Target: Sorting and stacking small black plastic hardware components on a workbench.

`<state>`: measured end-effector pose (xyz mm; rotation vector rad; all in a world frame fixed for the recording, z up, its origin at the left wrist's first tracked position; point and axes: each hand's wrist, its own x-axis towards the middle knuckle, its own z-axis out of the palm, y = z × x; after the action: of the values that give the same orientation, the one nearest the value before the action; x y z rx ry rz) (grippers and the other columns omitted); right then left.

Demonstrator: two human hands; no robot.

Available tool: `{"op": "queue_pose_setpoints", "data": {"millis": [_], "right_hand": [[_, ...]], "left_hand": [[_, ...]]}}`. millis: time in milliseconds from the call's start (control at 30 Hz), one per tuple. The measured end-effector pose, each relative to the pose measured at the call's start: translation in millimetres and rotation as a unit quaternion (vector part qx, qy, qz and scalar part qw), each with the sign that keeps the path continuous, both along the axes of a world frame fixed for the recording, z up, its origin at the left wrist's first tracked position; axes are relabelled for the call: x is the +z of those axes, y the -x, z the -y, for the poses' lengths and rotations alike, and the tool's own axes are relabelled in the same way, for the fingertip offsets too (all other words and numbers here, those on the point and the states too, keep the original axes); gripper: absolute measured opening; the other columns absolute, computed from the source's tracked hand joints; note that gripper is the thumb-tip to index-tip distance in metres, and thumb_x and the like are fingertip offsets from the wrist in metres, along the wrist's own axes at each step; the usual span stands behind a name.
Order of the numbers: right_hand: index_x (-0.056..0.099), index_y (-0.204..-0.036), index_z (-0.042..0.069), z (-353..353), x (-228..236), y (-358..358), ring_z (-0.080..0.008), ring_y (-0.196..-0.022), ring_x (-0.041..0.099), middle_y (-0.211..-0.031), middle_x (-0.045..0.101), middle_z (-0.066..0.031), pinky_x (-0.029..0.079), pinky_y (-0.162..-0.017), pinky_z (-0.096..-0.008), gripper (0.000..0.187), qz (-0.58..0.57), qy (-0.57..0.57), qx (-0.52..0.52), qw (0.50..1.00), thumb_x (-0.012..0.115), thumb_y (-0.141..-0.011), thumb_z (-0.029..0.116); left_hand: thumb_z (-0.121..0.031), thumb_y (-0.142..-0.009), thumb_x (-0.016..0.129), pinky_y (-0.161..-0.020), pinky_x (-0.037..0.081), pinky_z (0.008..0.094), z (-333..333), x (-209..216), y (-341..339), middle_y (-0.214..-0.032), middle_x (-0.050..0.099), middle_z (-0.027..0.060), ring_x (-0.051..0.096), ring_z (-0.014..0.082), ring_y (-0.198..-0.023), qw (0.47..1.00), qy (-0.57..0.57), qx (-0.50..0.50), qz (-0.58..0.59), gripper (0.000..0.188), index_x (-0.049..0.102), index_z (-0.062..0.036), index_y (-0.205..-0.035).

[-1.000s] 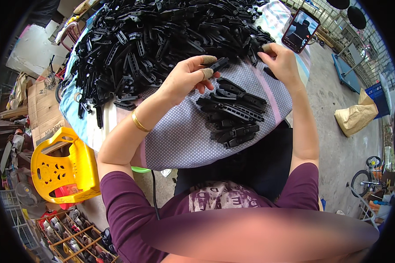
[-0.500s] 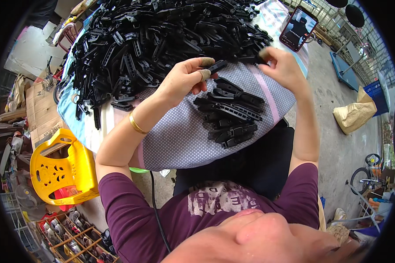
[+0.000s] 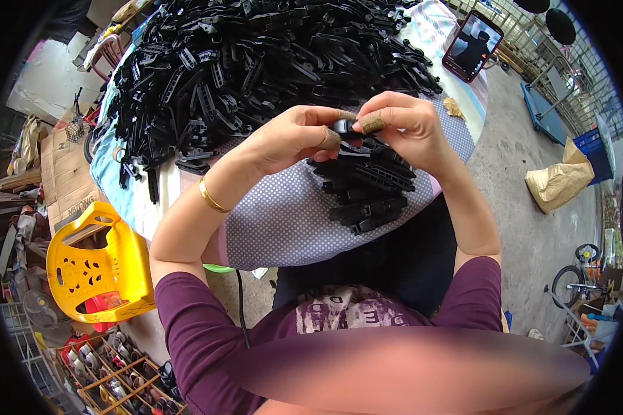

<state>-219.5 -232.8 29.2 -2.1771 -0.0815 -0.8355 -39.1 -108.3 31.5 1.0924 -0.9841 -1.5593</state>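
Note:
My left hand (image 3: 291, 138) pinches a short black plastic part (image 3: 343, 127) between its thumb and fingers. From the other side my right hand (image 3: 405, 128) meets it, thumb and fingers closed at the part's right end. Brownish wraps cover some fingertips on both hands. Much of the held part is hidden by the fingers. Just below the hands, a small stack of long black plastic pieces (image 3: 367, 187), some slotted, lies on the dotted grey cloth (image 3: 270, 225). Beyond them spreads a large heap of similar black pieces (image 3: 256, 62).
At the table's far right stands a phone (image 3: 472, 47) with its screen lit. A tan scrap (image 3: 453, 106) lies on the cloth. Left of the table is a yellow plastic chair (image 3: 97, 266); on the right floor are a beige sack (image 3: 559, 176) and a blue trolley (image 3: 548, 114).
My right hand has moved left from the heap's right edge to meet my left hand at the black part. The tan scrap, previously behind that hand, now shows.

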Motion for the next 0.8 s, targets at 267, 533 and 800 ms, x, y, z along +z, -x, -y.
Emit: {"op": "queue_pose_setpoints", "data": {"millis": [267,533,800], "right_hand": [[0.067,-0.083,0.001,-4,4,4,-0.0191,-0.078,0.064,-0.083,0.066,-0.0075,0.053,-0.07,-0.0279,0.025,0.019,0.141,-0.021,0.99,0.059,-0.067,-0.016],[0.055,-0.118,0.0,7,8,11,-0.0169,-0.104,0.058,-0.114,0.06,-0.0094,0.048,-0.088,-0.0305,0.046,-0.11,-0.117,-0.012,0.987,0.066,-0.074,0.008],[0.062,-0.103,-0.003,-2,12,9,-0.0149,-0.083,0.064,-0.09,0.066,-0.0086,0.05,-0.076,-0.0272,0.037,-0.127,-0.019,-0.057,0.99,0.075,-0.071,0.01]], "left_hand": [[-0.011,-0.086,0.063,-0.056,0.045,0.0175,-1,1,3,-0.087,0.064,0.0041,0.056,0.0058,-0.066,0.998,0.0,0.017,0.062,0.033,0.058,0.0019,-0.116],[-0.006,-0.085,0.064,-0.068,0.052,0.0238,-2,6,16,-0.097,0.067,0.0097,0.063,0.0136,-0.077,0.933,0.157,0.16,0.281,0.039,0.053,0.0033,-0.121],[0.005,-0.074,0.068,-0.077,0.054,0.0308,-8,9,22,-0.102,0.065,0.0187,0.066,0.0286,-0.093,0.778,0.341,0.16,0.503,0.044,0.057,0.0008,-0.116]]}}
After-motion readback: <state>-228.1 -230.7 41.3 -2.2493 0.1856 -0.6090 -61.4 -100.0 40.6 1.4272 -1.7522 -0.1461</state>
